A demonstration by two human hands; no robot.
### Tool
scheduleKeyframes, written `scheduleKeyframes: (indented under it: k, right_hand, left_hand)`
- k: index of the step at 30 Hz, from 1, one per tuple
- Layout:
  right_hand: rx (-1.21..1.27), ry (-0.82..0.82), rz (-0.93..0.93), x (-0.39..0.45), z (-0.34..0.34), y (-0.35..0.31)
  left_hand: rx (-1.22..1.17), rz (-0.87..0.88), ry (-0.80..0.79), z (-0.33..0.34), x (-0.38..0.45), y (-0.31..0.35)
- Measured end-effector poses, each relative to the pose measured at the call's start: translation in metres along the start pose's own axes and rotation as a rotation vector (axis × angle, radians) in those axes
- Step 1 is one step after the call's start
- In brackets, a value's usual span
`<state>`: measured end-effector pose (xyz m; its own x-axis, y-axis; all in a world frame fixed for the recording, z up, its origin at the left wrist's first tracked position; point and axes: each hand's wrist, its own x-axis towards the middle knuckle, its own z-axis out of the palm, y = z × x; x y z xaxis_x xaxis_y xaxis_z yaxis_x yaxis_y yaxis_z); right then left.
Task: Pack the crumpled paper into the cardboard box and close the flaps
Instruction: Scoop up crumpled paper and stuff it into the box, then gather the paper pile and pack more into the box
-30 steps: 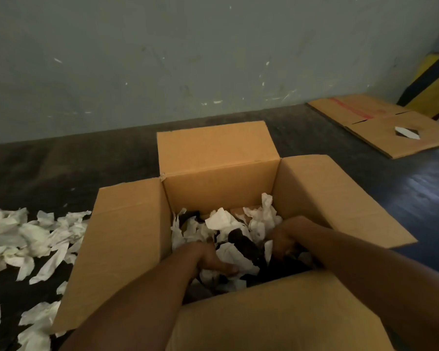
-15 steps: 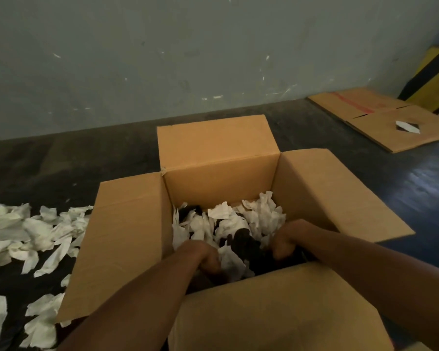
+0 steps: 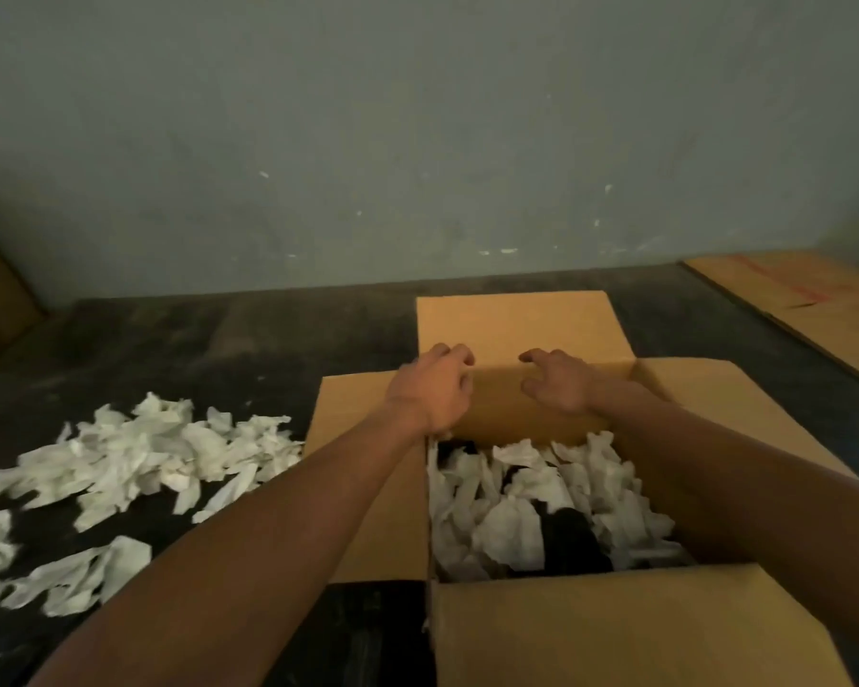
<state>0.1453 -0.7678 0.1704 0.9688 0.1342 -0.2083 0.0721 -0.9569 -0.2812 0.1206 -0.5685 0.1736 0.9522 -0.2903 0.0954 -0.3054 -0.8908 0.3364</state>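
A grey-green wall (image 3: 417, 141), scuffed and flecked with pale marks, rose behind a dark floor (image 3: 194, 349). On that floor stood the cardboard box (image 3: 541, 419), open, with all four flaps folded outward: the far flap (image 3: 517, 324) pointing toward the wall, the left flap (image 3: 363, 488) and right flap (image 3: 745, 404) spread to the sides, and the near flap (image 3: 640, 632) lying toward the person. Inside the box lay crumpled paper (image 3: 517, 528), white pieces heaped over something dark whose nature could not be told. More loose white paper (image 3: 145, 453) was strewn on the floor to the left of the box, near it but apart from it.

Both forearms reached across the open box. The left hand (image 3: 435, 389) was at the far-left corner, fingers curled over the fold where the far flap met the box wall, apparently touching the cardboard. The right hand (image 3: 559, 384) hovered just beside it over the same far edge, fingers bent and spread, thumb apart; whether it touched the cardboard could not be told. Neither hand was closed around anything.

At the far right a flattened sheet of cardboard (image 3: 804, 309) with a red mark lay on the floor, well apart from the box.
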Motion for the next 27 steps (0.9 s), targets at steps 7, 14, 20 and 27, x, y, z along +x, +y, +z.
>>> scheduleKeyframes:
  k: [7,14,20,27]
  right_hand:
    - [0.153,0.138,-0.164,0.007,0.030,-0.123]
    - [0.274,0.148,-0.278,-0.026,0.075,-0.277]
    - [0.361,0.099,-0.285,-0.062,0.182,-0.366]
    - [0.101,-0.020,-0.090,-0.106,0.323,-0.351]
  left_hand:
    - [-0.010,-0.134,0.228,-0.053,-0.062,-0.111]
    - [-0.034,-0.373,0.232,-0.076,-0.181,-0.257]
    - [-0.055,-0.586,0.202,-0.069,-0.308,-0.381]
    - [-0.083,-0.779,-0.011,-0.023,-0.444,-0.471]
